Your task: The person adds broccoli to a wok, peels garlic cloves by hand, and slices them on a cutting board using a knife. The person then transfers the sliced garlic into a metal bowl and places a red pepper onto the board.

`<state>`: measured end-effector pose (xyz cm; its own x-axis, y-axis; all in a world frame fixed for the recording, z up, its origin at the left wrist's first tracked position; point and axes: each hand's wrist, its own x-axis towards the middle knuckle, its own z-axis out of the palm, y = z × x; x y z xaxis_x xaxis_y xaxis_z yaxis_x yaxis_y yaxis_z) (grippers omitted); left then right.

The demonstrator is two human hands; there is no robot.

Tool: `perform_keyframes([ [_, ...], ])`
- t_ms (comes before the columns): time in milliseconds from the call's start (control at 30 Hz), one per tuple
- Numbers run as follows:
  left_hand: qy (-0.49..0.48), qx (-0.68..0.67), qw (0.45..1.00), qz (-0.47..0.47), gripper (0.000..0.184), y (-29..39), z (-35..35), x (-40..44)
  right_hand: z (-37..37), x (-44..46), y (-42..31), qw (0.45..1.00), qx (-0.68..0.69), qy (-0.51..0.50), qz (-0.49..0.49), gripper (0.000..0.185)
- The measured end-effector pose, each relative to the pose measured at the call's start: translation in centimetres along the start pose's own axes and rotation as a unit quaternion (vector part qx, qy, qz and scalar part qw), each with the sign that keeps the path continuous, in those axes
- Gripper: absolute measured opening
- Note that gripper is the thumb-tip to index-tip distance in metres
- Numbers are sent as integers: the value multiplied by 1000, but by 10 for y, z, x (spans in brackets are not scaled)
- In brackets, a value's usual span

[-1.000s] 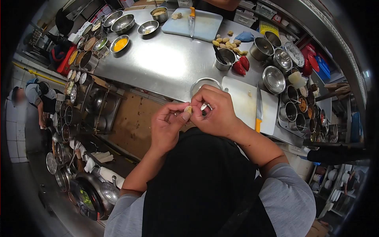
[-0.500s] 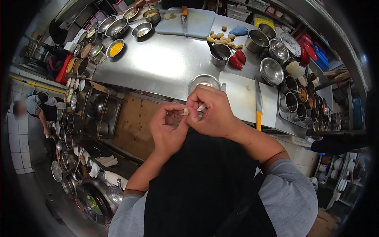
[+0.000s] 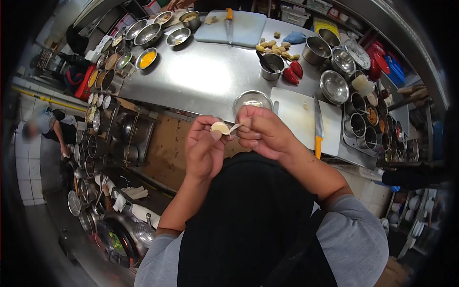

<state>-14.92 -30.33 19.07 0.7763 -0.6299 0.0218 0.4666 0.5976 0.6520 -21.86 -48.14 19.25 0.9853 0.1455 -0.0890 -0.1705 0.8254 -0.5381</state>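
Observation:
Between thumb and fingers my left hand point(image 3: 205, 146) pinches a small pale, rounded piece of food point(image 3: 220, 127). My right hand point(image 3: 263, 131) is closed on a small whitish, metallic-looking tool point(image 3: 234, 127), whose end is against or very near the piece. Just beyond my hands stands a steel bowl point(image 3: 252, 99) with pale bits inside. To its right lies a white cutting board point(image 3: 306, 115), bearing a small pale piece point(image 3: 305, 105) and an orange-handled knife point(image 3: 319, 129).
Several brown-yellow pieces point(image 3: 273, 47), red items point(image 3: 290, 75) and a steel pot point(image 3: 273, 66) stand beyond the board. A blue cutting board point(image 3: 230, 29) with another knife lies farther back. Steel containers line both sides. A person point(image 3: 52, 126) is at the far left.
The pale piece now shows a broad, smooth face in my left hand. My right hand has opened its grip slightly and turned, with the tool's end now pointing left.

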Motion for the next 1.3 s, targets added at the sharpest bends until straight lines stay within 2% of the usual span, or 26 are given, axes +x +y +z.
perform_keyframes([
  [133, 21, 38, 998, 40, 23, 1, 3, 1, -15, -3, 16, 994, 101, -22, 33, 4],
  [200, 30, 40, 997, 63, 24, 0, -1, 3, -16, -5, 20, 986, 157, 10, 58, 4],
  [333, 44, 101, 990, 83, 25, 1, 4, 1, -16, -6, 18, 987, 151, 35, 32, 9],
  [400, 67, 164, 982, 65, 24, 2, 7, 0, -22, -3, 13, 986, 155, -58, 8, 8],
  [433, 65, 162, 982, 67, 24, 2, 8, -1, -22, -4, 11, 987, 152, -58, 7, 8],
  [500, 64, 283, 953, 84, 22, 3, 10, -3, -14, -5, 3, 989, 143, -37, -3, 6],
  [633, 57, 316, 940, 116, 21, 4, 19, -5, -3, -6, -3, 994, 104, -18, 1, 7],
  [700, 38, 324, 937, 123, 18, 5, 23, -7, 13, -9, -5, 987, -149, 42, -48, 15],
  [733, 38, 325, 937, 122, 18, 7, 26, -8, 16, -10, -5, 987, -148, 42, -48, 15],
  [800, 33, 372, 917, 141, 11, 12, 36, -8, 20, -10, -5, 898, -409, 56, -156, 21],
  [833, 30, 372, 917, 141, 11, 13, 37, -7, 19, -10, -6, 897, -410, 57, -158, 21],
  [900, 20, 410, 901, 137, 7, 16, 38, -6, 15, -11, -9, 841, -498, 56, -202, 20],
  [933, 19, 410, 901, 139, 7, 17, 36, -5, 17, -12, -12, 840, -499, 56, -204, 20],
  [1000, 5, 491, 860, 136, 6, 20, 32, -4, 23, -16, -17, 806, -555, 67, -194, 18],
  [1033, 6, 492, 860, 137, 6, 19, 31, -2, 23, -16, -17, 806, -555, 66, -195, 18],
  [1100, -12, 554, 813, 179, 10, 17, 30, 2, 23, -15, -17, 781, -585, 71, -206, 18],
  [1233, -7, 512, 849, 129, 14, 15, 22, 7, 19, -11, -16, 790, -576, 71, -200, 15],
  [1300, 15, 433, 899, 60, 12, 13, 22, 8, 15, -9, -15, 792, -574, 56, -199, 16],
])
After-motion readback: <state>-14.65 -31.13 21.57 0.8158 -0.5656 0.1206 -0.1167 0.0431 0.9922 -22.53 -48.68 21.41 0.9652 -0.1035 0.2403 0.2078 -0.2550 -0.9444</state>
